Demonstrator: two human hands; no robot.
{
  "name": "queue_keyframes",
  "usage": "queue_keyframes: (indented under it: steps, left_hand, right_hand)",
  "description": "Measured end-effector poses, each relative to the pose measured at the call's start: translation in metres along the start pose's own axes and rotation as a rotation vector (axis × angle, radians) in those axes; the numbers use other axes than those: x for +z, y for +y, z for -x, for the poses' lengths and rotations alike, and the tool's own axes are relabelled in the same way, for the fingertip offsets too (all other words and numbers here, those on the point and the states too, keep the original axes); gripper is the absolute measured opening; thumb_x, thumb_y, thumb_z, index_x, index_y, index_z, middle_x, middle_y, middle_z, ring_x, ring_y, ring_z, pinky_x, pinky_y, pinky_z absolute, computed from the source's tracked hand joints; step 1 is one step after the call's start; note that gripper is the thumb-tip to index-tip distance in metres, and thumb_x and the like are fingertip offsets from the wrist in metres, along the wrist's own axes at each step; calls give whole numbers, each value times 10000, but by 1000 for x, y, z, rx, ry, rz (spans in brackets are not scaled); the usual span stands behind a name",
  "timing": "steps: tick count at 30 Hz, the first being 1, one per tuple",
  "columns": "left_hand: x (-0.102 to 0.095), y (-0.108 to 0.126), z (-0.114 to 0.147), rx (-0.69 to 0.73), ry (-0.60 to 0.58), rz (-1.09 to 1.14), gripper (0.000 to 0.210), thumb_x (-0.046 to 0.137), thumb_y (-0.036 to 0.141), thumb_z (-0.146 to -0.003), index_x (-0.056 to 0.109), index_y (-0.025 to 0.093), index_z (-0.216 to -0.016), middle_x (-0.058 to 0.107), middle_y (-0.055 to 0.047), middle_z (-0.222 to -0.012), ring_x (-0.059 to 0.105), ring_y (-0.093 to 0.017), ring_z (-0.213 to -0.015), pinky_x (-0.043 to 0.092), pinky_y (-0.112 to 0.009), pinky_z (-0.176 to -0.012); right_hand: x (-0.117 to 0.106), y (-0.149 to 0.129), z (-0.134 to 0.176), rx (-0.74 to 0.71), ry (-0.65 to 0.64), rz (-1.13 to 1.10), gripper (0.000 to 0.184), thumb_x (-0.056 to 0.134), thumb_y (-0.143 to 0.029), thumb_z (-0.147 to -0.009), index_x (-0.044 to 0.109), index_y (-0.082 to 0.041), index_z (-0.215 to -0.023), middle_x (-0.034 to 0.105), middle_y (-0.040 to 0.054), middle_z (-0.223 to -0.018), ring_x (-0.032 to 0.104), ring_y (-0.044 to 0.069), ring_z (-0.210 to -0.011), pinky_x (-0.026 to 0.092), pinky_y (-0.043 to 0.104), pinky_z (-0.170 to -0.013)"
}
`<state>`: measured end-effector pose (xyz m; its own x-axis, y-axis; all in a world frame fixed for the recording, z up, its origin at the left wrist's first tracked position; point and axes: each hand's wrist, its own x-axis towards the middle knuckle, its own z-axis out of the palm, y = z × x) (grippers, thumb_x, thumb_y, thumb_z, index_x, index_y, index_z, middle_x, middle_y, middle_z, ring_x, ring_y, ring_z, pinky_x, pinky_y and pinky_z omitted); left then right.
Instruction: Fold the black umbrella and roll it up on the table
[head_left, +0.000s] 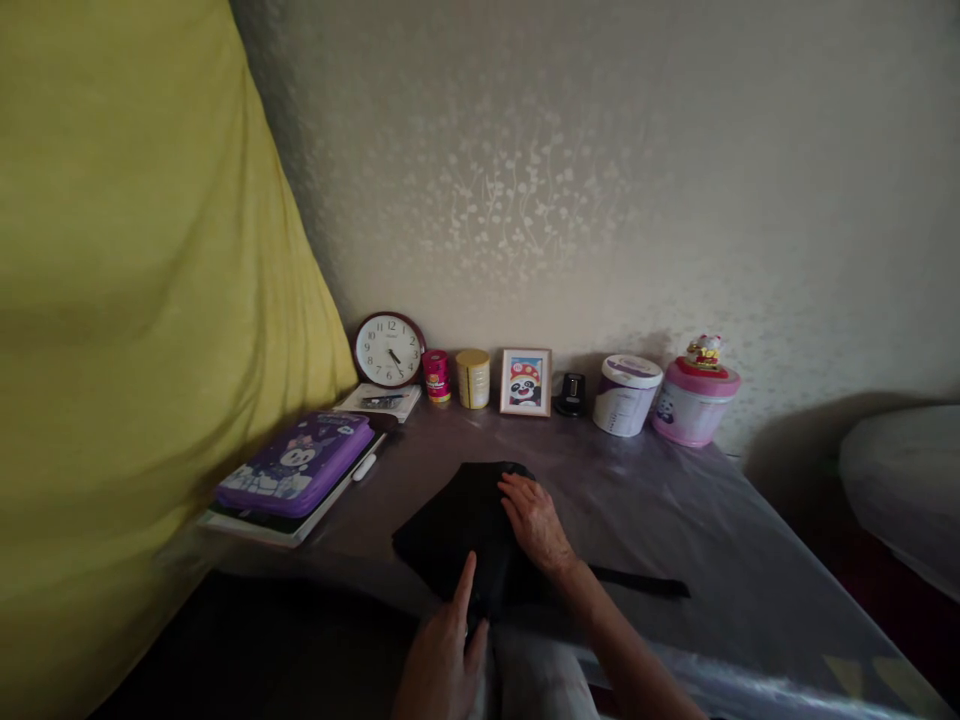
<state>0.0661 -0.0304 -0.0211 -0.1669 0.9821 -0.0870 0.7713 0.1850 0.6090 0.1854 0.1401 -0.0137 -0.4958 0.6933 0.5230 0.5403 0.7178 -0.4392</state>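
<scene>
A black cloth bundle, which looks like a loosely folded umbrella (450, 515), lies near the front edge of the table, with a pointed corner to the left. My left hand (442, 655) is at its near end, index finger stretched along the cloth and thumb bent in. The fingers seem closed round the handle end, though that part is dark and mostly hidden. My right hand (536, 520) rests on the right side of the cloth, palm down and fingers stretched out. To the right, a flat black strip (641, 581) lies on the table, partly behind my right forearm.
The table (637, 520) has a shiny cover. A purple case (300, 465) lies on books at left. Along the wall stand a clock (389, 349), a red can (436, 376), a yellow can (473, 379), a picture frame (526, 382), a white tub (627, 396) and a pink tub (694, 405).
</scene>
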Motion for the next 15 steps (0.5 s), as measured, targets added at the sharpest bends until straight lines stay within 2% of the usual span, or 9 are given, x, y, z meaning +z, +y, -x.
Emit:
queue_keyframes:
  steps: [4, 8, 11, 13, 15]
  left_hand:
    - [-3, 8, 0, -52, -30, -37, 654, 372, 196, -891, 66, 208, -1468, 583, -79, -1270, 585, -163, -1081, 393, -212, -907]
    - [2, 15, 2, -75, -40, -165, 651, 377, 193, -896, 63, 254, -1463, 599, -90, -1224, 591, -196, -1065, 415, -245, -883]
    - [11, 15, 3, -64, -18, -261, 660, 377, 173, -886, 69, 282, -1459, 631, -81, -1132, 618, -211, -995, 442, -276, -833]
    - [14, 11, 2, -46, 1, -258, 668, 381, 165, -874, 80, 266, -1463, 637, -78, -1123, 621, -202, -984, 442, -270, -837]
    - [15, 4, 0, 2, 2, -160, 652, 384, 192, -868, 125, 237, -1465, 610, -80, -1208, 598, -189, -1048, 428, -256, -886]
  right_hand:
    - [1, 9, -6, 148, 114, 63, 312, 416, -189, -891, 583, -146, -1151, 542, 127, -1279, 479, 254, -1194, 371, 461, -1008]
    - [13, -7, 15, 184, 139, 33, 331, 416, -250, -896, 551, -143, -1178, 533, 139, -1275, 491, 260, -1187, 387, 467, -1008]
    - [28, -20, 32, 210, 147, 52, 410, 453, -334, -883, 527, -117, -1223, 463, 167, -1345, 427, 307, -1251, 391, 499, -1003]
    - [37, -24, 37, 225, 162, 63, 451, 460, -359, -879, 520, -94, -1239, 425, 181, -1376, 380, 332, -1284, 391, 511, -1005]
    - [42, -25, 37, 234, 178, 57, 460, 463, -361, -877, 522, -85, -1241, 417, 183, -1382, 373, 333, -1290, 399, 500, -1006]
